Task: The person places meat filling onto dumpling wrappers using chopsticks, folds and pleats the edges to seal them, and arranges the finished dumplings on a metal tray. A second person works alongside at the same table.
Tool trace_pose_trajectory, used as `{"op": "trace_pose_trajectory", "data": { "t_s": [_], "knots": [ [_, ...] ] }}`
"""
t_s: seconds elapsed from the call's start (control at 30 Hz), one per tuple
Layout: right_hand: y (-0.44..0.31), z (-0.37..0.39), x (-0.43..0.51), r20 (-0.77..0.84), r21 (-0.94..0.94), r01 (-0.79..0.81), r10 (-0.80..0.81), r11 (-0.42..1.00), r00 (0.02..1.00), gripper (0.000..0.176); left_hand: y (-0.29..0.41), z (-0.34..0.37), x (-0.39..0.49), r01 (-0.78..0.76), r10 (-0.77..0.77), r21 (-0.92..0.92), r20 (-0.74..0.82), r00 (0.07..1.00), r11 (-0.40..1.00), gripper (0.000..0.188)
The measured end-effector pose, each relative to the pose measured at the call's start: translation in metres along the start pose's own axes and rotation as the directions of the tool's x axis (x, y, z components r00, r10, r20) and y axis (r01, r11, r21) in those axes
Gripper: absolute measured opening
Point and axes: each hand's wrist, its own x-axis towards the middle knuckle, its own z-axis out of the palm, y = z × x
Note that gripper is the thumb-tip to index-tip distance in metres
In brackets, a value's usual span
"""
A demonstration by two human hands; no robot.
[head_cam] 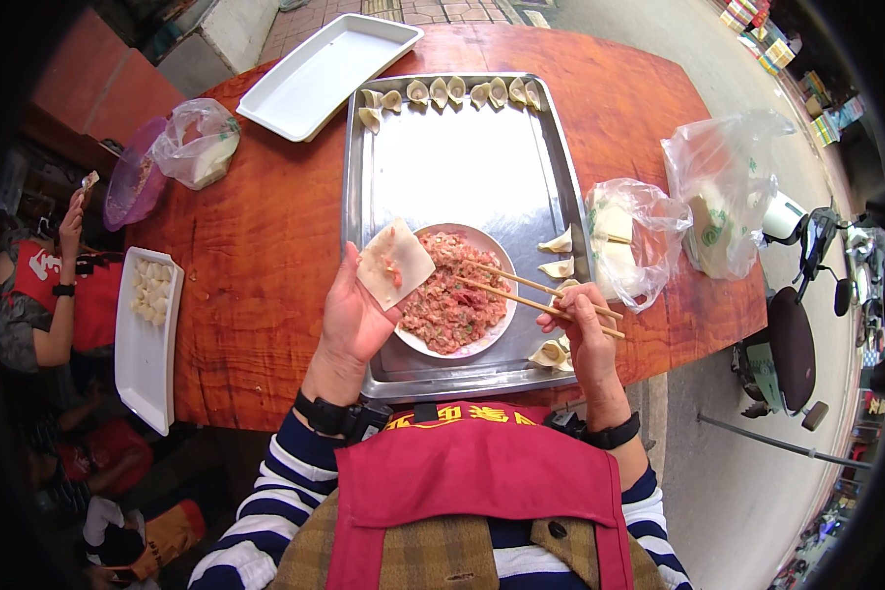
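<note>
My left hand [358,306] holds a square dough wrapper [396,263] with a small smear of minced meat on it, at the left edge of the plate. Between the fingers of my right hand [586,321] is a pair of wooden chopsticks [535,295], their tips over the minced meat filling [453,299]. The meat is heaped on a round white plate [503,335], which stands in a large metal tray [472,382]. Folded wontons [438,91] line the tray's far edge, and several more [557,268] lie along its right side, partly behind my right hand.
A white plastic tray [324,81] overlaps the metal tray's far left corner. Plastic bags of wrappers [616,236] stand at the right, another bag [199,147] at the left. Left are a purple bowl [136,181] and a tray of dumplings [147,361], with people beyond. A scooter [789,346] is at the right.
</note>
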Motion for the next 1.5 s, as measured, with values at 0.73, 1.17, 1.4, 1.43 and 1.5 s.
{"op": "trace_pose_trajectory", "data": {
  "t_s": [0.73, 1.17, 1.4, 1.43, 1.5],
  "knots": [
    [-0.013, -0.004, -0.013, -0.110, 0.208, 0.133, -0.112, 0.969, 0.988, 0.032, -0.005, -0.008, 0.006, -0.040, 0.052, 0.100, -0.118, 0.992, 0.994, 0.054],
    [-0.094, 0.033, -0.037, 0.762, -0.421, 0.851, -0.387, 0.314, 0.520, 0.017, -0.028, 0.035, 0.005, 0.216, -0.214, -0.037, 0.045, 0.976, 0.976, 0.053],
    [-0.107, 0.033, -0.050, 0.861, -0.460, 0.882, -0.189, 0.104, 0.471, 0.016, -0.030, 0.035, 0.000, 0.230, -0.228, -0.155, 0.032, 0.973, 0.961, 0.053],
    [-0.112, 0.030, -0.054, 0.858, -0.470, 0.874, -0.170, 0.122, 0.485, 0.017, -0.030, 0.036, 0.001, 0.209, -0.213, -0.126, -0.017, 0.977, 0.970, 0.053],
    [-0.122, 0.023, -0.059, 0.846, -0.499, 0.847, -0.107, 0.183, 0.522, 0.018, -0.028, 0.038, 0.002, 0.190, -0.193, -0.074, -0.045, 0.980, 0.979, 0.054]
  ]
}}
